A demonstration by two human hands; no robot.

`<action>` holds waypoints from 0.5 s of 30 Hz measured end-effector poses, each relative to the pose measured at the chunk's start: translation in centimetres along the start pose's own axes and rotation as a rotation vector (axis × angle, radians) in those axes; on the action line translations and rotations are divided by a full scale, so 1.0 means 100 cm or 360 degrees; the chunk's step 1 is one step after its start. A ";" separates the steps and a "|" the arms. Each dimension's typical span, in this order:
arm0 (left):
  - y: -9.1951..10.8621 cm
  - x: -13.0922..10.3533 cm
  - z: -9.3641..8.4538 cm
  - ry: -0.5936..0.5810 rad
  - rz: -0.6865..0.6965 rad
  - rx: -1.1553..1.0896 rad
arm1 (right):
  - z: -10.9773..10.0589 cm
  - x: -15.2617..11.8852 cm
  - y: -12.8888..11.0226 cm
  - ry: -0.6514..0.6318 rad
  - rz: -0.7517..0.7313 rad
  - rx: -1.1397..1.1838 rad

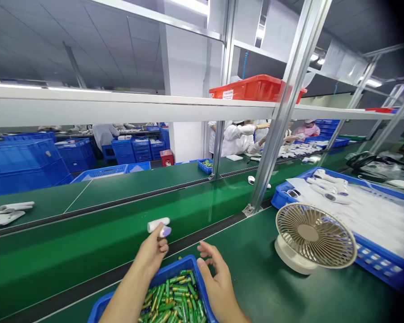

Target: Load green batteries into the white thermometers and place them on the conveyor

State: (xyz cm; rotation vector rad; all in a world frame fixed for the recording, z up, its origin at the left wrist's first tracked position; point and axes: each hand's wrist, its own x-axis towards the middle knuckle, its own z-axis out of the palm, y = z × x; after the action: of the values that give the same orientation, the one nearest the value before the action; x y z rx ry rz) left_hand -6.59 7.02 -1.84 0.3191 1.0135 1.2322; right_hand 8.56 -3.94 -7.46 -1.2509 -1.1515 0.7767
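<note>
The left hand (152, 252) pinches 1 white gadget (157, 224) between thumb and fingers, above or on the green belt (87, 246), just beyond the blue bin (206, 299); whether it touches the belt I cannot tell. The gadget looks like smooth, hard plastic, with a rounded body and a purple end: probably light and stiff, a little slippery, and liable to scuff or crack if dropped. The thick white body seems the best place to hold.

The right hand (217, 274) is empty, fingers loosely curved and thumb apart, at the bin's right edge. Inside lie slim, shiny green batteries (175, 296). To the right stand a beige fan (308, 233) with a round ribbed grille and a blue tray (380, 259) with slotted walls.
</note>
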 end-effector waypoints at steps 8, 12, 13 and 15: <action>0.027 0.045 -0.041 0.0472 0.0219 -0.0004 | 0.002 0.005 -0.001 -0.0140 0.0110 0.0053; 0.027 0.048 -0.044 0.0531 0.0349 0.0046 | 0.003 0.005 -0.002 -0.0119 0.0018 0.0054; 0.026 0.048 -0.044 0.0516 0.0353 0.0081 | 0.003 0.005 -0.003 -0.0118 -0.0006 0.0049; 0.026 0.047 -0.043 0.0482 0.0348 0.0172 | 0.003 0.005 -0.003 -0.0122 -0.0059 0.0031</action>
State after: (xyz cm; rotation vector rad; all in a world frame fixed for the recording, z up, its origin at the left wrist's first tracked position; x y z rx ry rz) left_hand -11.67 10.82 -4.63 0.3402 1.3356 1.4550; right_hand 8.37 -3.39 -7.11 -1.1890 -1.2229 0.8122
